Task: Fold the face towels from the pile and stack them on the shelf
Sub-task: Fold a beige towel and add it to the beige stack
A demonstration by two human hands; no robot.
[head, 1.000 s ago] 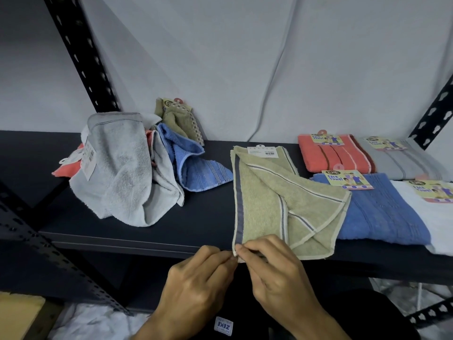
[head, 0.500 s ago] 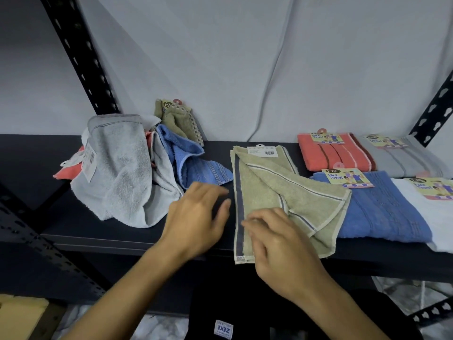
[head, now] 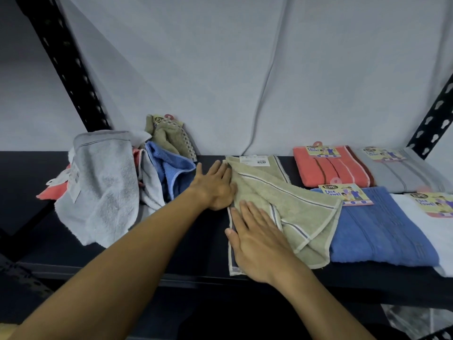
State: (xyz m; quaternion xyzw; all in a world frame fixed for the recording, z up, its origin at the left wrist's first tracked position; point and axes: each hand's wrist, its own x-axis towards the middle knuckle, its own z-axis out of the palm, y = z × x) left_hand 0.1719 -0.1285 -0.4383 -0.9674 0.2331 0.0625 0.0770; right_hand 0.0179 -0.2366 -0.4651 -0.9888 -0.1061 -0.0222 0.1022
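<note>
Both hands (head: 215, 186) (head: 257, 238) flatten the green towel (head: 289, 207), perhaps hiding its left edge.

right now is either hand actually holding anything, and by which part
Nothing is gripped. The left hand lies flat against the left edge of the green towel, and the right hand presses flat on its near left part, fingers straight.

A pale grey sheet (head: 245, 69) hangs as a backdrop behind the rack, creased in long vertical folds. Two black perforated posts (head: 66, 67) slant up at left and right, and another perforated bar (head: 22, 278) crosses the lower left corner. Below the dark board, crumpled clear plastic (head: 411, 322) lies at lower right, with a yellowish patch at the bottom left edge.
</note>
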